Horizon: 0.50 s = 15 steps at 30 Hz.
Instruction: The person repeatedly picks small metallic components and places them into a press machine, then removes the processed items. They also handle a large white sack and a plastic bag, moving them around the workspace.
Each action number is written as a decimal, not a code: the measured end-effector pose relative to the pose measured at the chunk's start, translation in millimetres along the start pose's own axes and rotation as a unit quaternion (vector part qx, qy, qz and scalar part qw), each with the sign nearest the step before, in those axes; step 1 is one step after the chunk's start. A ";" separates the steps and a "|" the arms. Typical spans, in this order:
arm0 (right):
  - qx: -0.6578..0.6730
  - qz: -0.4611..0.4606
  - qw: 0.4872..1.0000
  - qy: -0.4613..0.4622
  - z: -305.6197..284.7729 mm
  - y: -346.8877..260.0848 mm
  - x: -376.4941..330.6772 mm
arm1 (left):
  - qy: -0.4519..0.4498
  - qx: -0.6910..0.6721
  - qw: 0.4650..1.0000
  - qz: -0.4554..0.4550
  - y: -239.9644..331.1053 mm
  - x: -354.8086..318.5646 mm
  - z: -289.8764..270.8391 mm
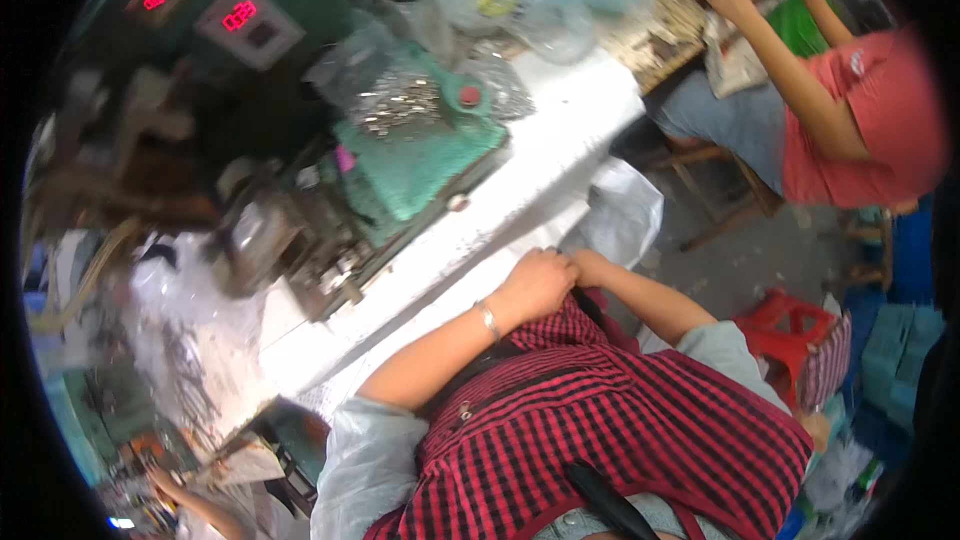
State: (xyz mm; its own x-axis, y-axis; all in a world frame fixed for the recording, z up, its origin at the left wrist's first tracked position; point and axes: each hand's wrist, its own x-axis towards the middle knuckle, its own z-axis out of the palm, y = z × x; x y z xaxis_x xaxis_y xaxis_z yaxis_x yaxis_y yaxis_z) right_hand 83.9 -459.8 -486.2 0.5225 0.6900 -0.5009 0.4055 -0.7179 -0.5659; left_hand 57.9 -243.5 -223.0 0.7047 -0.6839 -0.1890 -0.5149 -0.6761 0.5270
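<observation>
My left hand [538,285] and my right hand [592,268] meet over the lower part of a red-and-black checked apron [600,400], near the white table edge. The fingers of both are curled together. Whatever they hold, if anything, is small or hidden; a dark patch shows just below them. A silver bracelet [488,322] circles my left wrist. Beyond the hands and to the left, a pile of small shiny metal parts [405,105] lies on the green machine bed [425,165]. A translucent plastic bag [615,210] hangs just past my right hand.
A green machine housing [250,90] with red lit displays stands far left. Plastic bags [180,330] lie on the white tabletop [540,130]. A person in a red shirt [870,130] sits far right. A red stool [785,330] stands right, beside teal crates [895,350]. Another person's arm [200,505] shows lower left.
</observation>
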 end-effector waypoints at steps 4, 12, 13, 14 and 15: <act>0.067 0.091 0.994 0.005 -81.4 -105.9 -54.2 | 0.174 -0.033 0.978 -0.106 17.7 -122.4 -25.5; 0.279 -0.141 0.917 0.248 -238.8 -309.9 -109.5 | 0.276 -0.159 0.870 -0.376 41.3 -291.6 27.4; 0.264 -0.178 0.903 0.289 -257.3 -328.5 -101.9 | 0.301 -0.126 0.864 -0.383 44.2 -297.7 36.4; 0.213 -0.197 0.900 0.326 -270.6 -335.3 -88.7 | 0.315 -0.118 0.856 -0.394 51.6 -300.9 28.8; 0.159 -0.223 0.892 0.361 -286.2 -345.5 -71.7 | 0.336 -0.107 0.843 -0.407 62.3 -304.7 15.6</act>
State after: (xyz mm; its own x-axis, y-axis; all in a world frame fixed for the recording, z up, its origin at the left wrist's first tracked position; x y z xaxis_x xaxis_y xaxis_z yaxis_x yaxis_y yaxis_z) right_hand 121.0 -287.8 -67.3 0.7558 0.5788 0.3063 0.5196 -0.2453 -0.8185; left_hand -196.5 -81.5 -145.5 0.9363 0.3402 -0.0868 0.3216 -0.7319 0.6008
